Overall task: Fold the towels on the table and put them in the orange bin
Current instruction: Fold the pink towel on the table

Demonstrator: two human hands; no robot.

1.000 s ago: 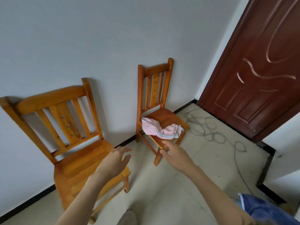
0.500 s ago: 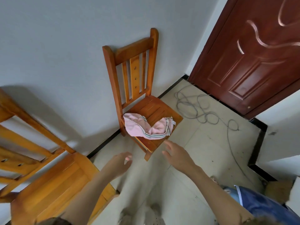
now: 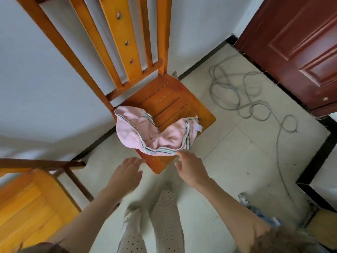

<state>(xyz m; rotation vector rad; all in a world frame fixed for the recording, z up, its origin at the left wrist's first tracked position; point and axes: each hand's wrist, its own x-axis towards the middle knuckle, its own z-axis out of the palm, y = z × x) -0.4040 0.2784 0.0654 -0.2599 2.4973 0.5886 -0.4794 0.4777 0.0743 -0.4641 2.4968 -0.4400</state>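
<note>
I see both hands spread, gripping nothing — left hand (image 3: pixel 125 172), right hand (image 3: pixel 191 168) — near the pink towel (image 3: pixel 145 132) (crumpled on a chair (image 3: pixel 182 99)).

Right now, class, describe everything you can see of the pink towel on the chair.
The pink towel is soft, terry-looking cloth with a striped border in grey, green and white and a small white label at its right end. It lies unfolded and crumpled in a rough V on the front of the wooden chair seat, its left part draped over the seat's edge. The right hand reaches toward its near hem with relaxed fingers; whether it touches is unclear. The left hand is apart from it.
</note>
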